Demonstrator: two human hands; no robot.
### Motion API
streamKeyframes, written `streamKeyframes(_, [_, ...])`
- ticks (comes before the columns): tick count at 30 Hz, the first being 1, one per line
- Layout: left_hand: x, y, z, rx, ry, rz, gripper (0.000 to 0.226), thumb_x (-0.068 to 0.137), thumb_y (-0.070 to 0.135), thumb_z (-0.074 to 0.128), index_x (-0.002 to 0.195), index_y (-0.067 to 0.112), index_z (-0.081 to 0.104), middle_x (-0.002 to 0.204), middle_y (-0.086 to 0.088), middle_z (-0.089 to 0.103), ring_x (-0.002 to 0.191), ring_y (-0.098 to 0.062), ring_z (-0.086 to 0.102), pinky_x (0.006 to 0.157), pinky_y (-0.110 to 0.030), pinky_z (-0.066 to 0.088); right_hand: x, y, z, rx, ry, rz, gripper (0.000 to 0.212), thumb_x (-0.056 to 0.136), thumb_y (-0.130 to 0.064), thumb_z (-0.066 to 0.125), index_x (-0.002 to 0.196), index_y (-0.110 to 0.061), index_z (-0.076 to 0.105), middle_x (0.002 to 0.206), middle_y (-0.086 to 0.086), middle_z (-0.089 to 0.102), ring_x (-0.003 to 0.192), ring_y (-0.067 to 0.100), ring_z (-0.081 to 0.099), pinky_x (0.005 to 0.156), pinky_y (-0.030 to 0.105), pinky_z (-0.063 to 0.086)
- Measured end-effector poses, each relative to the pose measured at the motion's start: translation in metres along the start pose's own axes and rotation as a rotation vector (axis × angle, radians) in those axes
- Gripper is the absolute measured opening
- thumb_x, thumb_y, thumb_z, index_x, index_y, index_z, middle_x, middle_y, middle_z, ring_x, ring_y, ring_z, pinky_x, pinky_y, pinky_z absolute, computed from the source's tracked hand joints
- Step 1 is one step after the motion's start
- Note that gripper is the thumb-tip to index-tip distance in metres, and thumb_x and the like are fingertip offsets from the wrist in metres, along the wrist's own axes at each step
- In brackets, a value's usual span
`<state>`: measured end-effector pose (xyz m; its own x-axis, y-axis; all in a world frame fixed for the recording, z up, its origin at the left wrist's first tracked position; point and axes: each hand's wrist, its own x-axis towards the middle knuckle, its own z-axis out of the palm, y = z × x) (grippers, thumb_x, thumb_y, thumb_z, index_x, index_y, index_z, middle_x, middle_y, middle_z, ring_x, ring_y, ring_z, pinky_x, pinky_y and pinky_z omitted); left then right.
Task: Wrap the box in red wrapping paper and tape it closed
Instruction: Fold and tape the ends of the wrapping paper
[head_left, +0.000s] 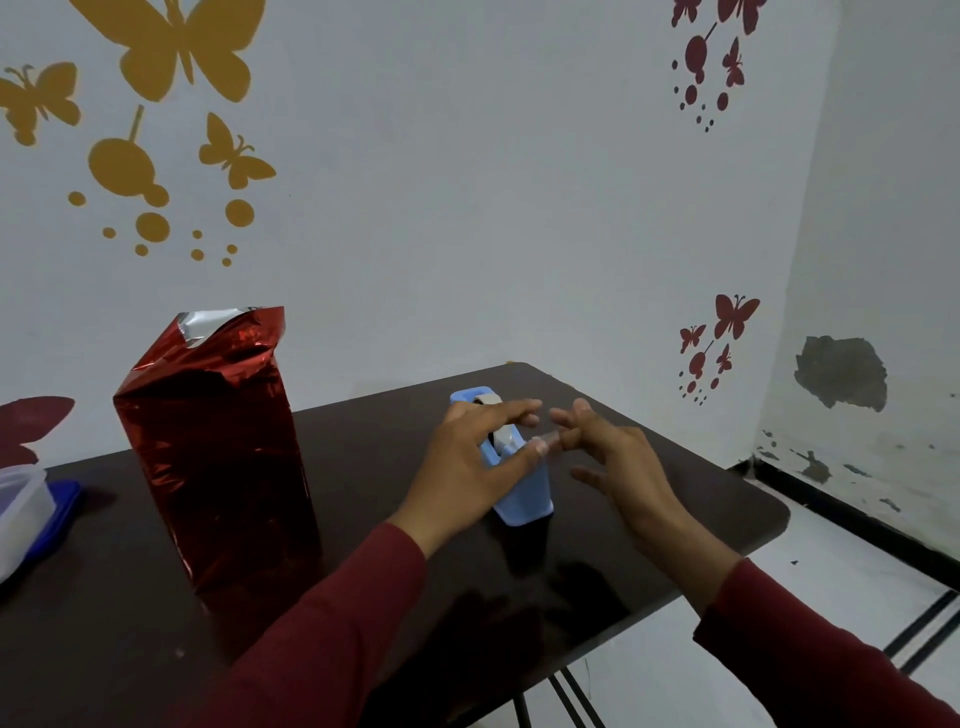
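Observation:
The box (218, 457) stands upright at the left of the dark table (675, 519), wrapped in shiny red paper. Its top end is loose and open, showing the silver inside. To its right sits a blue tape dispenser (524, 499). My left hand (467, 467) grips the dispenser from above, fingers over the roll and thumb by the cutter. My right hand (618, 462) is close beside it on the right, fingertips pinching a short clear tape strip (548, 440) drawn from the dispenser.
A clear plastic container (21, 504) with a blue lid (62, 499) under it lies at the table's left edge. The table's rounded right corner and edge are near my right arm, with white floor beyond. A wall stands just behind the table.

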<state>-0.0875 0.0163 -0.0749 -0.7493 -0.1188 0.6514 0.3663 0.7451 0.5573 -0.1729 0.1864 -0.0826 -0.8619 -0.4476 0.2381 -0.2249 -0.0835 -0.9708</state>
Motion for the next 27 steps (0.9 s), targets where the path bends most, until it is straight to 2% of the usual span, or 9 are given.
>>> streamKeyframes(3, [0.004, 0.017, -0.012, 0.037, -0.056, 0.019, 0.038, 0.092, 0.034, 0.076, 0.11, 0.064, 0.061, 0.106, 0.033, 0.069, 0.113, 0.007, 0.052, 0.089, -0.001, 0.036, -0.002, -0.008, 0.005, -0.059, -0.019, -0.058, 0.061, 0.103, -0.061, 0.044, 0.084, -0.02, 0.085, 0.129, -0.017, 0.071, 0.127, 0.003, 0.059, 0.098, 0.038, 0.051])
streamKeyframes(6, [0.006, 0.023, -0.025, 0.048, -0.006, 0.008, 0.036, 0.087, 0.03, 0.081, 0.102, 0.059, 0.067, 0.094, 0.024, 0.074, 0.104, 0.005, 0.057, 0.082, -0.004, 0.04, -0.004, -0.021, 0.011, -0.116, -0.034, -0.058, 0.061, 0.103, -0.062, 0.042, 0.086, -0.024, 0.086, 0.122, -0.021, 0.073, 0.125, 0.001, 0.058, 0.097, 0.036, 0.05])
streamKeyframes(10, [0.003, 0.033, -0.044, 0.048, 0.077, 0.001, 0.029, 0.081, 0.025, 0.087, 0.097, 0.046, 0.075, 0.093, 0.009, 0.072, 0.093, 0.001, 0.068, 0.081, -0.008, 0.047, -0.002, -0.043, 0.022, 0.188, -0.138, 0.284, 0.067, 0.104, -0.057, 0.043, 0.089, -0.008, 0.085, 0.108, -0.004, 0.08, 0.12, 0.013, 0.063, 0.105, 0.047, 0.047])
streamKeyframes(13, [0.004, 0.044, -0.064, 0.09, 0.153, 0.001, 0.022, 0.081, 0.022, 0.088, 0.097, 0.035, 0.079, 0.086, 0.015, 0.075, 0.088, 0.002, 0.068, 0.076, -0.007, 0.044, -0.003, -0.06, 0.031, 0.367, -0.155, 0.454, 0.053, 0.1, -0.052, 0.056, 0.109, -0.006, 0.08, 0.116, 0.008, 0.077, 0.116, 0.025, 0.069, 0.099, 0.049, 0.054])
streamKeyframes(16, [0.009, 0.051, -0.097, 0.058, 0.2, -0.077, 0.017, 0.081, 0.02, 0.087, 0.095, 0.027, 0.081, 0.079, 0.017, 0.077, 0.072, 0.009, 0.065, 0.066, -0.003, 0.04, -0.003, -0.07, 0.043, 0.317, -0.159, 0.271, 0.028, 0.095, -0.03, 0.068, 0.122, -0.023, 0.072, 0.118, 0.001, 0.077, 0.12, 0.019, 0.068, 0.098, 0.046, 0.055])
streamKeyframes(18, [0.011, 0.056, -0.12, 0.054, 0.179, -0.118, 0.016, 0.081, 0.019, 0.087, 0.096, 0.023, 0.081, 0.08, 0.012, 0.078, 0.075, 0.005, 0.07, 0.067, -0.004, 0.043, -0.004, -0.083, 0.056, 0.2, -0.242, 0.063, 0.034, 0.093, -0.017, 0.071, 0.125, -0.029, 0.071, 0.116, -0.006, 0.078, 0.118, 0.011, 0.069, 0.097, 0.04, 0.055])
streamKeyframes(22, [0.012, 0.065, -0.149, 0.086, 0.153, -0.168, 0.016, 0.083, 0.017, 0.086, 0.099, 0.019, 0.081, 0.083, 0.005, 0.079, 0.082, -0.002, 0.074, 0.072, -0.006, 0.05, -0.006, -0.107, 0.083, -0.047, -0.276, -0.198, 0.041, 0.091, -0.015, 0.077, 0.128, -0.029, 0.068, 0.1, -0.006, 0.081, 0.094, 0.003, 0.075, 0.074, 0.014, 0.053])
streamKeyframes(24, [0.01, 0.071, -0.164, 0.134, 0.154, -0.185, 0.017, 0.084, 0.019, 0.086, 0.1, 0.02, 0.081, 0.082, 0.005, 0.079, 0.082, 0.0, 0.073, 0.072, -0.003, 0.047, -0.004, -0.114, 0.096, -0.118, -0.265, -0.235, 0.043, 0.09, -0.02, 0.079, 0.13, -0.03, 0.067, 0.094, -0.005, 0.081, 0.093, 0.003, 0.075, 0.079, 0.014, 0.052])
streamKeyframes(27, [0.003, 0.081, -0.187, 0.236, 0.155, -0.21, 0.02, 0.086, 0.024, 0.083, 0.106, 0.023, 0.08, 0.079, 0.011, 0.079, 0.083, 0.006, 0.071, 0.073, 0.0, 0.045, -0.001, -0.12, 0.115, -0.149, -0.273, -0.237, 0.045, 0.088, -0.024, 0.081, 0.129, -0.032, 0.065, 0.091, -0.007, 0.081, 0.094, 0.005, 0.075, 0.089, 0.026, 0.055])
